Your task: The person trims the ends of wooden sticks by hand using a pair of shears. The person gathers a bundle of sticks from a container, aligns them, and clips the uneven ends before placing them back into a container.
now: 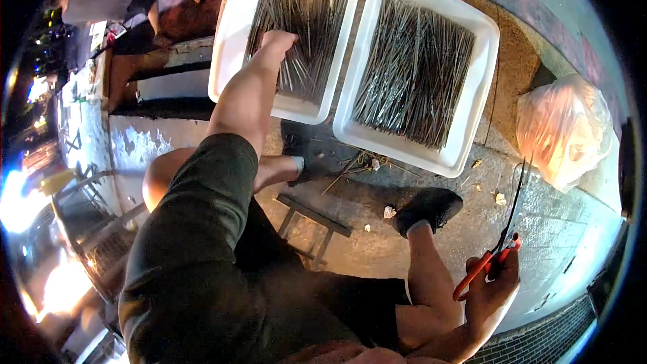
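Note:
My left hand (pixel 279 43) reaches into a white plastic tub (pixel 232 68) and rests at a pile of thin dark sticks (pixel 313 15), which look like skewers. Its fingers are curled and partly hidden, so whether it grips any sticks is unclear. Several paler sticks (pixel 298 73) fan out just below it. A second white tub (pixel 349 121) stands to the right, holding a dense layer of similar shiny sticks (pixel 412 71). At the lower right, my right hand (pixel 493 288) holds scissors (pixel 475 275) by their red handles, the long blades slightly parted and pointing away from me.
A tied, translucent plastic bag (pixel 566 131) sits right of the tubs. Loose sticks (pixel 349 169) and paper scraps (pixel 389 212) litter the floor near my feet. A low dark stool (pixel 313 216) stands between my legs. A chair (pixel 96 232) is at left; another person (pixel 101 0) is at upper left.

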A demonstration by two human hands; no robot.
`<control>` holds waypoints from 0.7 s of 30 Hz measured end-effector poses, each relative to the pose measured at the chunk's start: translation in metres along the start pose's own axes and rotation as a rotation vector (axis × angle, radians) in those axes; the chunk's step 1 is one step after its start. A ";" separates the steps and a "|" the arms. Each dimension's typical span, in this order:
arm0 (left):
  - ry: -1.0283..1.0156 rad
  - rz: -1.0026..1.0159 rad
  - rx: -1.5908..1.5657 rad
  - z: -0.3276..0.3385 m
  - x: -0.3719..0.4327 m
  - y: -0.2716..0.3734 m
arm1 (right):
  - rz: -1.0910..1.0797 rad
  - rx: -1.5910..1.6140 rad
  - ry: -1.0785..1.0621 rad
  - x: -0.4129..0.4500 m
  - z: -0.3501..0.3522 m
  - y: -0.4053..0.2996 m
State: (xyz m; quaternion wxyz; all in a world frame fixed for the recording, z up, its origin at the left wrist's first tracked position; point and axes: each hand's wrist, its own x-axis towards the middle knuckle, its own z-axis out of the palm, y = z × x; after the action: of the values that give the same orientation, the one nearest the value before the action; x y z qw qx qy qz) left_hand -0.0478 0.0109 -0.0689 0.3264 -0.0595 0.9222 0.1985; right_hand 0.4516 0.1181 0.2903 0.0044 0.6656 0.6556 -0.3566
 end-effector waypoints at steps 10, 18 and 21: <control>0.024 0.054 0.145 0.008 0.008 -0.002 | -0.044 -0.065 -0.035 0.001 -0.002 0.000; -0.166 0.074 -0.471 -0.030 -0.010 -0.021 | -0.077 -0.009 0.032 0.000 -0.002 0.000; -0.323 0.060 -0.547 -0.045 -0.018 -0.020 | -0.068 -0.010 0.027 0.000 -0.002 0.000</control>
State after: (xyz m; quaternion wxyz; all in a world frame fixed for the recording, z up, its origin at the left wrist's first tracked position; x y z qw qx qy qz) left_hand -0.0546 -0.0264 -0.0321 0.4344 -0.0856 0.7722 0.4557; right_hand 0.4526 0.1194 0.2922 -0.0132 0.6476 0.6797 -0.3441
